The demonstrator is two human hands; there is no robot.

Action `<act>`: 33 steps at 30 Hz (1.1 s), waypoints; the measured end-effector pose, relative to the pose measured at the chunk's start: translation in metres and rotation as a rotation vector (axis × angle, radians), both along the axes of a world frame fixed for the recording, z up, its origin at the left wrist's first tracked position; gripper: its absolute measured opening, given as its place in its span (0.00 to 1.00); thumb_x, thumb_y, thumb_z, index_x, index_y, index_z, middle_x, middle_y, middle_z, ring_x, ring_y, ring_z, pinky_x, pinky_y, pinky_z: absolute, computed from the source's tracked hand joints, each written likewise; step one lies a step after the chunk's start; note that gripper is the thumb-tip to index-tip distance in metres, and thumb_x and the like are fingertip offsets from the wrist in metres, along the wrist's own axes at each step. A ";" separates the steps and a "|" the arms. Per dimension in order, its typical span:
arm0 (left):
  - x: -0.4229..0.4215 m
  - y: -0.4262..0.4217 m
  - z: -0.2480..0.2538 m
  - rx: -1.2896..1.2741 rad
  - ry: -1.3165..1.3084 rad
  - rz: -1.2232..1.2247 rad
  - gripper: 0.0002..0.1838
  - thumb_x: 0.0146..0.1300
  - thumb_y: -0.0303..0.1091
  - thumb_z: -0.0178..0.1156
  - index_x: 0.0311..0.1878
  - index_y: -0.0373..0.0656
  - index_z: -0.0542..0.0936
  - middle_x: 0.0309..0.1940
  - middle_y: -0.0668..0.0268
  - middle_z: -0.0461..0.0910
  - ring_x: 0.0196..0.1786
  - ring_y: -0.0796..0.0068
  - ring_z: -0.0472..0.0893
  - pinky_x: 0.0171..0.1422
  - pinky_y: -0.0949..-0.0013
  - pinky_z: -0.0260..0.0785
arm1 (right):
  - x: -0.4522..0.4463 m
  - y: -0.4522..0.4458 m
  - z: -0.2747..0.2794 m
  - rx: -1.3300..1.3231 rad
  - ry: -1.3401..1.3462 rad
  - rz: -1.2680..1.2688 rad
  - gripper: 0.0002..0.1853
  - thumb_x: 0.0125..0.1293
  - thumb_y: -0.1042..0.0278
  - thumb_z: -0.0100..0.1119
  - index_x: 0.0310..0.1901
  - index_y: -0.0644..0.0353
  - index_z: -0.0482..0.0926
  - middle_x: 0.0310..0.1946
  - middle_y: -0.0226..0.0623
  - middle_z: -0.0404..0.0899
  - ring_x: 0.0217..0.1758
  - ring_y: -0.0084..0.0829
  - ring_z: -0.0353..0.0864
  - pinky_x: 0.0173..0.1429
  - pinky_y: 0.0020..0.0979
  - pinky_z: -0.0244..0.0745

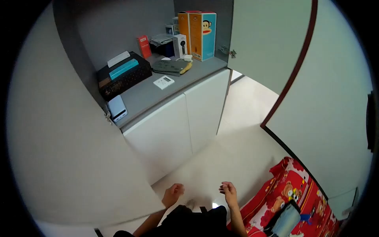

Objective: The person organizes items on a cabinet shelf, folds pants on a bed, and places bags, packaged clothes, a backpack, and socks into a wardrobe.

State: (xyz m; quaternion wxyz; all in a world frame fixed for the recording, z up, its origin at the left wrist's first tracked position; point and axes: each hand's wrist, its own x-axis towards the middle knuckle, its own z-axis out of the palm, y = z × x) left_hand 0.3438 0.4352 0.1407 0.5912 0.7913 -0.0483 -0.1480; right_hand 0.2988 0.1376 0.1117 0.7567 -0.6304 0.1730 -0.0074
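- Camera: one, worn on the head; wide view, image circle dark at the corners.
- Station: above the person's own dark clothing (pixel 193 224), which fills the bottom centre edge.
- Facing: forward and steeply down, over a grey shelf (pixel 144 93) above and pale floor (pixel 241 144) below.
- Level: tilted; shelf front edge climbs from left to right.
- Range, near: left hand (pixel 172 194) and right hand (pixel 229 193), low centre; left door (pixel 87 170), large along the left side.
- Range, farther: the shelf, seen from above.
- Lower right: red patterned cloth (pixel 292 179), seen from above.
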 end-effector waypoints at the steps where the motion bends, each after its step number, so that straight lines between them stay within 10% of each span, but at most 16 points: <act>1: 0.008 -0.005 -0.001 -0.003 -0.004 0.019 0.13 0.64 0.31 0.57 0.50 0.36 0.75 0.37 0.59 0.82 0.38 0.71 0.83 0.45 0.71 0.75 | 0.023 0.000 0.003 0.024 -0.019 0.050 0.12 0.72 0.64 0.49 0.49 0.63 0.73 0.38 0.36 0.77 0.41 0.28 0.79 0.48 0.30 0.76; 7: 0.049 -0.035 -0.065 -0.402 0.129 0.457 0.11 0.67 0.28 0.54 0.50 0.36 0.75 0.38 0.60 0.81 0.39 0.71 0.82 0.44 0.70 0.75 | 0.156 -0.047 0.023 0.028 -0.117 0.240 0.12 0.72 0.66 0.49 0.50 0.64 0.73 0.38 0.36 0.77 0.41 0.27 0.78 0.48 0.30 0.76; 11: 0.096 -0.098 -0.066 -0.160 0.100 0.676 0.10 0.68 0.27 0.52 0.50 0.36 0.75 0.36 0.63 0.80 0.38 0.75 0.80 0.43 0.71 0.74 | 0.253 -0.108 0.046 -0.108 -0.190 0.385 0.11 0.72 0.67 0.48 0.48 0.65 0.74 0.36 0.34 0.77 0.40 0.24 0.78 0.47 0.27 0.75; 24: 0.371 -0.160 0.205 0.209 -0.646 0.620 0.08 0.63 0.24 0.54 0.44 0.34 0.77 0.35 0.61 0.79 0.39 0.73 0.79 0.46 0.71 0.72 | 0.603 -0.029 0.223 -0.730 -0.993 0.505 0.19 0.57 0.72 0.60 0.51 0.64 0.73 0.45 0.48 0.77 0.48 0.44 0.76 0.51 0.40 0.71; 33: 0.510 -0.129 0.226 0.746 -0.813 0.673 0.17 0.54 0.34 0.65 0.47 0.37 0.78 0.42 0.53 0.78 0.46 0.50 0.77 0.51 0.56 0.71 | 0.675 0.027 0.222 -1.185 -0.846 0.574 0.32 0.52 0.64 0.68 0.59 0.61 0.68 0.48 0.52 0.74 0.53 0.50 0.71 0.56 0.46 0.66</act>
